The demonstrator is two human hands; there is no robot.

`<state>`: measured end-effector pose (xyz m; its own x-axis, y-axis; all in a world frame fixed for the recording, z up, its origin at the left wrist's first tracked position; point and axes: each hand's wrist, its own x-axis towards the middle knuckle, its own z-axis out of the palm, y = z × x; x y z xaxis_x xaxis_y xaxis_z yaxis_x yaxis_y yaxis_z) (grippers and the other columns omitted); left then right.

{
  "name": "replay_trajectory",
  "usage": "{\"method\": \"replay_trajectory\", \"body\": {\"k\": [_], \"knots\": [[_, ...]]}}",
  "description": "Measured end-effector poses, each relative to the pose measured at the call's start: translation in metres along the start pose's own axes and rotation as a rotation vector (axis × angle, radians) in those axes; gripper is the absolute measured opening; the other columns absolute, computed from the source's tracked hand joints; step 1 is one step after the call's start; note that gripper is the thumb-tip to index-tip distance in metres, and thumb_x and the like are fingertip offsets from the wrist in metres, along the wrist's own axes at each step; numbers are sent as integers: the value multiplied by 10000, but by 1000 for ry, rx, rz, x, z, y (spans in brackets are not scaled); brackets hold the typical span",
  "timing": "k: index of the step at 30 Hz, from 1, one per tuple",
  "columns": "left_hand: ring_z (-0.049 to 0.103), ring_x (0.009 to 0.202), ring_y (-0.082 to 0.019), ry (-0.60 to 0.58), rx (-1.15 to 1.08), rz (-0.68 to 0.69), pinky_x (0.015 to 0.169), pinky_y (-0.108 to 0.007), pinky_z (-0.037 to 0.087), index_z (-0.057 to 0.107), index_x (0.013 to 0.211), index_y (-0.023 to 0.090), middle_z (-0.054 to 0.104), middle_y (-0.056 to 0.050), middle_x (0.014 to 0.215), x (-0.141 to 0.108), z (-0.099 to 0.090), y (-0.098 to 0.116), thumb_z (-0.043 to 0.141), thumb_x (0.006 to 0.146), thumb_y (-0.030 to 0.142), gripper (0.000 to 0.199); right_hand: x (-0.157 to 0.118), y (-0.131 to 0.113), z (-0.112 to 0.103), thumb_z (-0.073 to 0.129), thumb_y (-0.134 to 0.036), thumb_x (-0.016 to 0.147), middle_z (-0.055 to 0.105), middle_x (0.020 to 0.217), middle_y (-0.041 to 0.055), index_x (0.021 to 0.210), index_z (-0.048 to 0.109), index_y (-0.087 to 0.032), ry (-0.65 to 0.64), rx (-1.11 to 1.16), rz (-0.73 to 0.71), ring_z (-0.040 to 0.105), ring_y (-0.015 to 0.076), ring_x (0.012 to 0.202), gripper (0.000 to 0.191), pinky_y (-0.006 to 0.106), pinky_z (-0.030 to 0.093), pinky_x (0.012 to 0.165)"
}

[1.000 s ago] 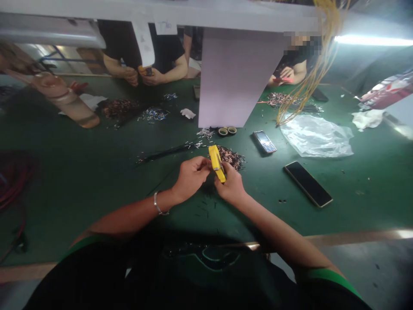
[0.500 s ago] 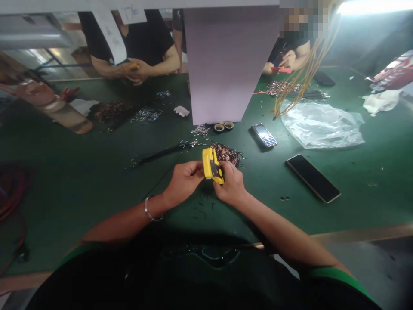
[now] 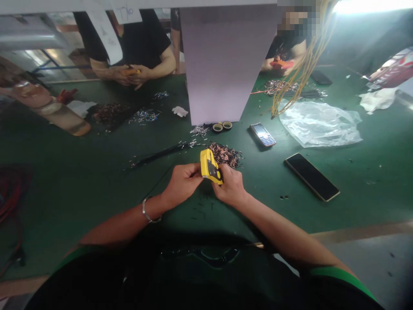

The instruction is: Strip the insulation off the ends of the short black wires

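Worktop (image 3: 80, 172): smooth, dark green. Tall flat lilac panel (image 3: 222, 64) at its far side. Crinkled clear plastic bag (image 3: 319, 125) to the right. Right hand (image 3: 230, 185) wrapped in a grip; left hand (image 3: 183, 183) curled, fingertips hidden, can't tell what it pinches. Flat black slab smartphone (image 3: 311, 176). Loose copper-and-black heap of short bits (image 3: 225, 155). Yellow hard-shelled tool (image 3: 209, 165) with dark side plate: in right hand, between both hands, just nearer than the heap.
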<state>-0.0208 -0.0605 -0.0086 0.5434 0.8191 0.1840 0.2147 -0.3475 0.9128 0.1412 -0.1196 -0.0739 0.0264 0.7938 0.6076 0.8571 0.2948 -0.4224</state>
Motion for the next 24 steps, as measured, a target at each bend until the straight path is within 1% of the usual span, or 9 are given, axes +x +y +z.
{"method": "replay_trajectory", "body": {"k": [3,7,11,14,19,24], "knots": [[628,648,-116,-12,3,-39,608,-205,494,775,812,153,748,-8,744,0,0,1,614,770,168,168,0,1,1,504,-192,733,602,693,49,881,475,-196,12,-10,-22,572,204,612,151,296,410,551],[613,636,-106,-22,2,-29,608,-205,485,772,826,164,750,-2,756,0,0,1,605,764,151,178,-1,1,2,494,-197,739,596,668,43,852,465,-200,17,-18,-22,567,199,590,116,295,398,547],[584,604,-96,-25,27,4,582,-199,464,750,756,161,713,12,667,1,-1,0,595,771,157,156,-1,1,3,491,-195,726,597,666,43,853,456,-205,2,-15,-6,565,201,588,132,295,396,548],[561,582,-89,-33,34,10,566,-197,452,720,696,153,691,16,637,2,0,0,572,778,157,170,-2,3,4,487,-206,736,591,649,42,835,447,-211,-9,-18,14,563,201,578,107,293,393,545],[517,552,-72,-39,23,7,531,-189,414,691,682,142,676,20,639,3,-1,-1,561,780,162,164,-3,6,4,495,-226,730,593,637,47,811,441,-215,-48,-15,31,564,202,575,97,291,392,546],[505,551,-72,-52,23,-5,524,-191,388,665,662,151,627,30,591,2,-2,-1,557,782,158,161,-3,5,4,499,-257,723,578,600,38,752,425,-227,-98,34,106,550,195,554,85,291,390,546]]}}
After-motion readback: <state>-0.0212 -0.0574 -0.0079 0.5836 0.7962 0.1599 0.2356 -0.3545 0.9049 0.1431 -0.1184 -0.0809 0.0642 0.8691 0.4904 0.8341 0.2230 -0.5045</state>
